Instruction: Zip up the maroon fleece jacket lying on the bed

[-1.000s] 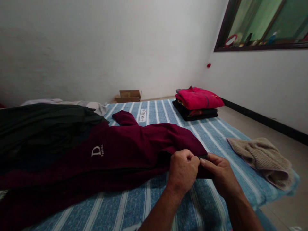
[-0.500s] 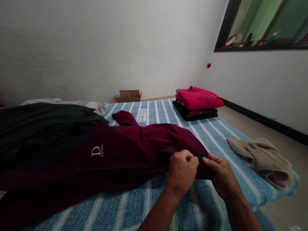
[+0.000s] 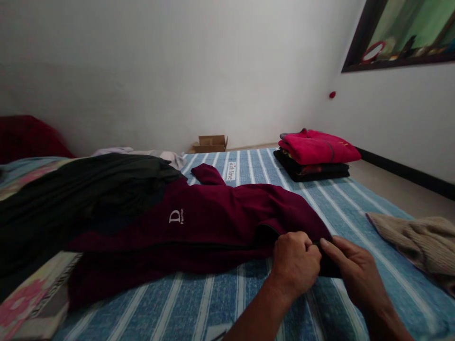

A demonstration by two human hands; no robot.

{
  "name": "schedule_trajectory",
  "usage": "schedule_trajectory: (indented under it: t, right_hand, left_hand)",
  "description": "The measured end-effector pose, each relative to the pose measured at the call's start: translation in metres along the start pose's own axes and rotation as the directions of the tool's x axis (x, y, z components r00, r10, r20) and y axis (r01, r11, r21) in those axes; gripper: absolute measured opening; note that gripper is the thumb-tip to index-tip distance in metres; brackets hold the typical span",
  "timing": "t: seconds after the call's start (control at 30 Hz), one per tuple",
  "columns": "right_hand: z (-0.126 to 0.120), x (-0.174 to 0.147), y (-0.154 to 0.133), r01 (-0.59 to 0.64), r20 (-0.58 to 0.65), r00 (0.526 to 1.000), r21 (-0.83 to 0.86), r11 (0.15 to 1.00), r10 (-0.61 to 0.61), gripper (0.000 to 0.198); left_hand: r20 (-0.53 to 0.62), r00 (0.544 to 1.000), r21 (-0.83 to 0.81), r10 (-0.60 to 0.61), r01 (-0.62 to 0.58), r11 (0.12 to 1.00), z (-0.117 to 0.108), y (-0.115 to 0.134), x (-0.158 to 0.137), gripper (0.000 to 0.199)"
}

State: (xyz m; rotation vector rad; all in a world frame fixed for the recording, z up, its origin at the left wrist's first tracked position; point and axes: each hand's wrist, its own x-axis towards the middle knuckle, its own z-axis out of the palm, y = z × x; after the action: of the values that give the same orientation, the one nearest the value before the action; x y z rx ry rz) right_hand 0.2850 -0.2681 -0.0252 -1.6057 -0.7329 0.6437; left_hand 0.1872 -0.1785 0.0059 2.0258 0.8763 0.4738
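A maroon zip-up jacket (image 3: 220,213) with a white "D Fashion" print lies stretched across the striped blue bed cover (image 3: 188,298). At its right end my left hand (image 3: 295,263) is closed in a fist-like pinch on the dark zipper edge. Close beside it my right hand (image 3: 355,272) pinches the same edge near the jacket's corner, thumb on top. The fingertips nearly meet, and a short strip of edge runs between them. Whatever small part sits inside the left fingers is hidden. One sleeve (image 3: 208,174) points away toward the wall.
Folded clothes, with a pink-red garment (image 3: 320,147) on top of black ones, are stacked at the far right. A beige ribbed cloth (image 3: 419,241) lies at the right edge. Dark green clothing (image 3: 106,189) overlaps the jacket's left side. A cardboard box (image 3: 211,143) stands by the wall.
The view has turned left, so everything appears further right. Both hands keep their grip on the jacket edge. The jacket's left end now shows, with a floral fabric beside it.
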Motion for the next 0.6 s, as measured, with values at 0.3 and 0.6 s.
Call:
schedule_trajectory:
  t: [0.3, 0.6]
  right_hand:
    - [0.008, -0.004, -0.001, 0.234, 0.051, 0.972, -0.291, 0.928, -0.229, 0.034]
    - [0.018, -0.006, -0.001, 0.335, 0.132, 0.942, -0.425, 0.841, -0.308, 0.037]
  left_hand:
    - [0.052, 0.996, 0.044, 0.068, -0.07, 0.997, -0.016, -0.009, -0.014, 0.023]
    - [0.074, 0.991, 0.104, 0.111, -0.118, 0.988, -0.026, -0.016, -0.023, 0.025]
